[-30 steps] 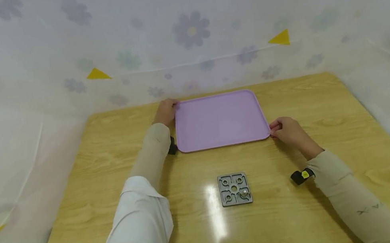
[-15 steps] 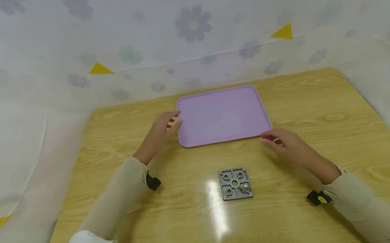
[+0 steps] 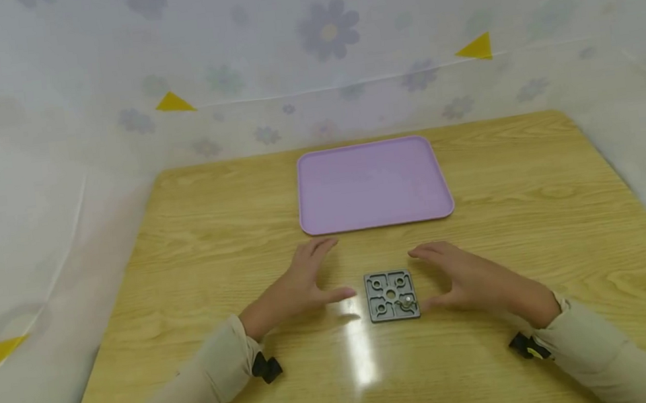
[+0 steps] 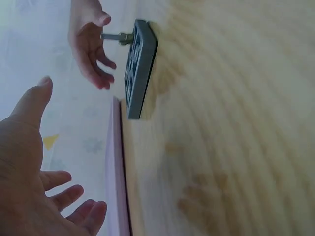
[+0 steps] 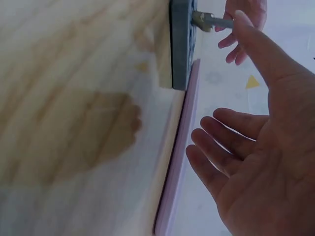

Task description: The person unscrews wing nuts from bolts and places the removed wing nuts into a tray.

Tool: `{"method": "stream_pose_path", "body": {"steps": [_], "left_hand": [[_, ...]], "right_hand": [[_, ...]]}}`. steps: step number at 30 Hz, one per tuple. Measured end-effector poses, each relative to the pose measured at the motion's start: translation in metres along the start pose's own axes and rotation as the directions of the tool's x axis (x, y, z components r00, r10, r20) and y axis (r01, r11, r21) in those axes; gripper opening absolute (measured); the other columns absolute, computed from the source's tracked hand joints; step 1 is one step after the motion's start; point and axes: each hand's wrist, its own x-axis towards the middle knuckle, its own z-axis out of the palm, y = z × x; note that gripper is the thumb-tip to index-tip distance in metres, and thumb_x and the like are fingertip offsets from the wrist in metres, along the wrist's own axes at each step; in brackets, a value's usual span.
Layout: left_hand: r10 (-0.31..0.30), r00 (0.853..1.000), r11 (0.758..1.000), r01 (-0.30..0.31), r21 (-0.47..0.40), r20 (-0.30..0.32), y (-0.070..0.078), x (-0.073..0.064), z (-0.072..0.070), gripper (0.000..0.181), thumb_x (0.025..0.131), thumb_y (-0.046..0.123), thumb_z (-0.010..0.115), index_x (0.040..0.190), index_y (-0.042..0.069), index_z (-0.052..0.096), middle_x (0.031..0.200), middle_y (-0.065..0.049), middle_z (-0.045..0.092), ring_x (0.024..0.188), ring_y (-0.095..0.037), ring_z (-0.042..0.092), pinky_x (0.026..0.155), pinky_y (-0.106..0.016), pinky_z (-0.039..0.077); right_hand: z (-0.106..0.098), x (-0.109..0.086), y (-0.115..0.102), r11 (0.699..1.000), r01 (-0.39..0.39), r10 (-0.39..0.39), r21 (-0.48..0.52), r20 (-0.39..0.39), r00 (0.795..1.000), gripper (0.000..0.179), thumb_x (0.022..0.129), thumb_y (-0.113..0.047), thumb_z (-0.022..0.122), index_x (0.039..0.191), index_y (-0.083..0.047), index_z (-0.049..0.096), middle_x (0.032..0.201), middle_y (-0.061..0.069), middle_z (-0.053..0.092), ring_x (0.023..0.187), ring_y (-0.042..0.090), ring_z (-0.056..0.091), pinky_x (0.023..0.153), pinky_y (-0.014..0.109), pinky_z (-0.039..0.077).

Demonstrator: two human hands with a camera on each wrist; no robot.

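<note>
A square grey metal plate (image 3: 391, 295) with ring-shaped recesses lies on the table in the head view. From its near right recess stands a small metal bolt-like piece (image 4: 117, 37), seen upright in both wrist views. To the left of the plate is my left hand (image 3: 297, 287), fingers and thumb spread, holding nothing. My right hand (image 3: 460, 279) is spread the same way on the other side, its thumb close to the plate's right edge. Behind them the purple tray (image 3: 374, 186) lies flat, apart from both hands.
The wooden table (image 3: 214, 240) runs back to a flowered white curtain (image 3: 258, 49), which also hangs at both sides. Yellow triangles (image 3: 473, 48) mark the curtain. Light glares off the tabletop just left of the plate.
Both hands have let go of the tray and come back toward me, one to each side of the metal plate. The tray now lies untouched; the plate has stayed in place.
</note>
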Motion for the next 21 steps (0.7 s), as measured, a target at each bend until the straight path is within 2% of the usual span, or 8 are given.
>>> {"method": "stream_pose_path", "body": {"steps": [3, 6, 10, 13, 17, 21], "left_hand": [[0.008, 0.998, 1.0, -0.009, 0.019, 0.058, 0.01, -0.007, 0.015, 0.106, 0.07, 0.071, 0.062, 0.148, 0.013, 0.019, 0.148, -0.009, 0.021, 0.133, -0.023, 0.02, 0.106, -0.046, 0.032], [0.032, 0.995, 0.999, -0.036, 0.04, 0.099, 0.017, -0.013, 0.027, 0.11, 0.068, 0.071, 0.064, 0.148, 0.012, 0.018, 0.146, -0.008, 0.021, 0.13, -0.024, 0.022, 0.103, -0.044, 0.036], [0.038, 0.994, 0.993, -0.049, 0.108, 0.105, 0.021, -0.017, 0.039, 0.112, 0.065, 0.069, 0.068, 0.147, 0.009, 0.021, 0.142, -0.006, 0.025, 0.125, -0.022, 0.027, 0.102, -0.039, 0.038], [0.045, 0.992, 0.986, -0.064, 0.155, 0.12, 0.021, -0.016, 0.047, 0.112, 0.064, 0.071, 0.068, 0.146, 0.009, 0.022, 0.141, -0.006, 0.028, 0.125, -0.021, 0.028, 0.104, -0.038, 0.035], [0.087, 0.989, 0.975, -0.109, 0.192, 0.121, 0.023, -0.01, 0.054, 0.112, 0.064, 0.072, 0.067, 0.145, 0.008, 0.023, 0.138, -0.007, 0.031, 0.122, -0.02, 0.031, 0.106, -0.037, 0.032], [0.096, 0.991, 0.969, -0.114, 0.218, 0.093, 0.026, -0.003, 0.057, 0.11, 0.065, 0.07, 0.068, 0.144, 0.006, 0.025, 0.136, -0.008, 0.034, 0.121, -0.02, 0.033, 0.107, -0.035, 0.031]], "right_hand": [[0.007, -0.001, -0.004, 1.0, 0.011, -0.011, -0.025, 0.009, 1.0, 0.097, 0.069, -0.059, 0.073, 0.139, -0.003, 0.039, 0.138, 0.013, 0.04, 0.126, 0.029, 0.036, 0.106, 0.046, 0.033], [0.016, -0.002, -0.007, 0.999, 0.019, -0.019, -0.044, 0.01, 1.0, 0.097, 0.067, -0.059, 0.074, 0.138, -0.002, 0.04, 0.135, 0.012, 0.042, 0.124, 0.026, 0.038, 0.105, 0.043, 0.035], [0.027, -0.001, -0.011, 0.997, 0.046, -0.046, -0.059, 0.011, 0.999, 0.095, 0.068, -0.059, 0.074, 0.137, -0.002, 0.042, 0.132, 0.008, 0.043, 0.122, 0.022, 0.039, 0.104, 0.039, 0.036], [0.03, -0.001, -0.013, 0.997, 0.059, -0.06, -0.054, -0.004, 0.998, 0.094, 0.067, -0.058, 0.075, 0.136, -0.003, 0.043, 0.131, 0.006, 0.044, 0.121, 0.019, 0.039, 0.105, 0.037, 0.036], [0.029, 0.001, -0.014, 0.995, 0.066, -0.069, -0.068, -0.031, 0.997, 0.092, 0.066, -0.055, 0.077, 0.135, -0.003, 0.044, 0.129, 0.004, 0.044, 0.12, 0.016, 0.039, 0.105, 0.034, 0.036], [0.024, 0.003, -0.012, 0.995, 0.058, -0.059, -0.083, -0.014, 0.998, 0.091, 0.067, -0.054, 0.077, 0.135, -0.005, 0.044, 0.129, 0.003, 0.043, 0.119, 0.015, 0.039, 0.104, 0.033, 0.036]]}}
